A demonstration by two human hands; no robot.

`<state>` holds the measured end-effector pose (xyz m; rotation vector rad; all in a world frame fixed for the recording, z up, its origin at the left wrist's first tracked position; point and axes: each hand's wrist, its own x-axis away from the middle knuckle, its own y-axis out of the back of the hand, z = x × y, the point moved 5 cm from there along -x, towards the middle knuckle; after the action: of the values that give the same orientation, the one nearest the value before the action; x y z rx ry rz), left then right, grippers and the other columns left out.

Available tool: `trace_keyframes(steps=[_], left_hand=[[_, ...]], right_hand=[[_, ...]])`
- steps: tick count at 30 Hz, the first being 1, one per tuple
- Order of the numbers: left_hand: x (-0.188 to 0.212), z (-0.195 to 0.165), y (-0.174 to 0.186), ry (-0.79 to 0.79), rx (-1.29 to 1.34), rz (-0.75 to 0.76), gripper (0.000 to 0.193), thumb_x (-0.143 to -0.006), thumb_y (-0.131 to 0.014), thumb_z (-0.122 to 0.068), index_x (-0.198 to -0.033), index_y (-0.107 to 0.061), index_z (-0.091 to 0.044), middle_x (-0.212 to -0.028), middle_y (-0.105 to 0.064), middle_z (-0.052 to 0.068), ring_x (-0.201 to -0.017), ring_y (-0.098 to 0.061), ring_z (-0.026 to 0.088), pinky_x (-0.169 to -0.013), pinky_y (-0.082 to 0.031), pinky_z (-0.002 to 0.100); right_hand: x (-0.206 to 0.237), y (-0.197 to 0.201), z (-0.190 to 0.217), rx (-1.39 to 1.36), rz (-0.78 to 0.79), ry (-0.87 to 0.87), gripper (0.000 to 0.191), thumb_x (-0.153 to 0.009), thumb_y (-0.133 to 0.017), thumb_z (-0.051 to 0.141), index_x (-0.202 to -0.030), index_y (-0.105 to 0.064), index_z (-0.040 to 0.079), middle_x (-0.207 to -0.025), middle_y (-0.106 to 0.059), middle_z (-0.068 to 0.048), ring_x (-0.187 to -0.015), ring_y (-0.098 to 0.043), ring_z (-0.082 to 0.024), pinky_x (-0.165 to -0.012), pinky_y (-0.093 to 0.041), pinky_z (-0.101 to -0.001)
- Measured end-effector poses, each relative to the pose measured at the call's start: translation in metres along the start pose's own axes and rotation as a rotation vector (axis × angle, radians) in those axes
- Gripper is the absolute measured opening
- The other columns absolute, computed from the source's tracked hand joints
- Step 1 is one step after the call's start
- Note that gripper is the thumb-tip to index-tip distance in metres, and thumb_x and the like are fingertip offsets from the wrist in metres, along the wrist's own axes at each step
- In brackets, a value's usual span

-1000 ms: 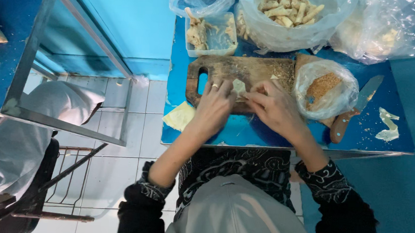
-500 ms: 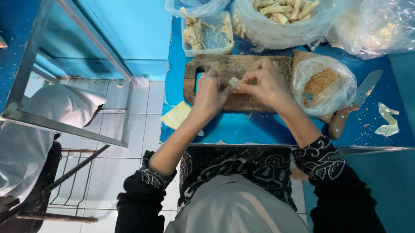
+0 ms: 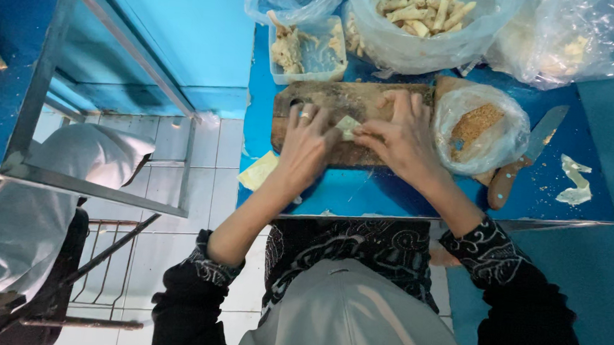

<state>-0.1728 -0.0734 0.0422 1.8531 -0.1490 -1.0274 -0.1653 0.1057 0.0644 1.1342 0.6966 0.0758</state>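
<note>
Bag [image 3: 429,31] w/ rolled sticks, tub [image 3: 311,52] w/ scraps, bag [image 3: 480,130] w/ crumbs

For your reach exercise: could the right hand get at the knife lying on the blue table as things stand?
Probably yes. The knife lies uncovered just right of the crumb bag; the right hand, now pinching a pale wrapper, would need to let go first.

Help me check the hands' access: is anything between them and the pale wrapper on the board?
Nothing visible: left hand and right hand both already touch the wrapper on the board.
</note>
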Motion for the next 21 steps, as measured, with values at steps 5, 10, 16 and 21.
trace_keyframes(steps=[5, 10, 16, 21], left_hand=[[-0.005, -0.004, 0.001, -0.153, -0.105, 0.024, 0.013, -0.084, -0.063, -0.015, -0.088, -0.070, -0.005, -0.119, -0.060, 0.014, -0.119, -0.054, 0.035, -0.111, -0.033, 0.063], [-0.004, -0.008, -0.008, -0.132, -0.143, 0.078, 0.015, -0.086, -0.062, -0.013, -0.091, -0.071, -0.001, -0.121, -0.057, 0.015, -0.119, -0.053, 0.036, -0.113, -0.033, 0.062], [-0.007, 0.013, -0.020, 0.026, 0.162, -0.042, 0.009, -0.084, -0.072, -0.012, -0.086, -0.071, -0.003, -0.114, -0.062, 0.012, -0.112, -0.054, 0.037, -0.098, -0.041, 0.054], [-0.010, 0.033, -0.021, 0.233, 0.392, -0.108, 0.020, -0.075, -0.083, -0.012, -0.093, -0.077, -0.008, -0.108, -0.063, 0.011, -0.106, -0.055, 0.035, -0.092, -0.043, 0.048]], right_hand=[[-0.011, -0.011, -0.012, -0.087, -0.010, -0.104, 0.015, -0.083, -0.085, 0.031, -0.091, -0.081, 0.018, -0.119, -0.050, -0.009, -0.114, -0.047, -0.033, -0.094, -0.040, -0.0497], [-0.015, -0.026, -0.018, -0.153, -0.044, -0.188, 0.013, -0.077, -0.086, 0.027, -0.087, -0.081, 0.020, -0.118, -0.049, -0.011, -0.114, -0.046, -0.034, -0.094, -0.043, -0.0489], [0.001, -0.028, -0.007, -0.106, -0.069, -0.109, 0.019, -0.082, -0.087, 0.030, -0.097, -0.082, 0.019, -0.123, -0.052, -0.009, -0.117, -0.046, -0.032, -0.097, -0.039, -0.0487], [-0.004, -0.036, -0.016, -0.121, -0.056, -0.184, 0.016, -0.083, -0.088, 0.035, -0.092, -0.083, 0.022, -0.121, -0.055, -0.005, -0.118, -0.047, -0.031, -0.098, -0.039, -0.0494]])
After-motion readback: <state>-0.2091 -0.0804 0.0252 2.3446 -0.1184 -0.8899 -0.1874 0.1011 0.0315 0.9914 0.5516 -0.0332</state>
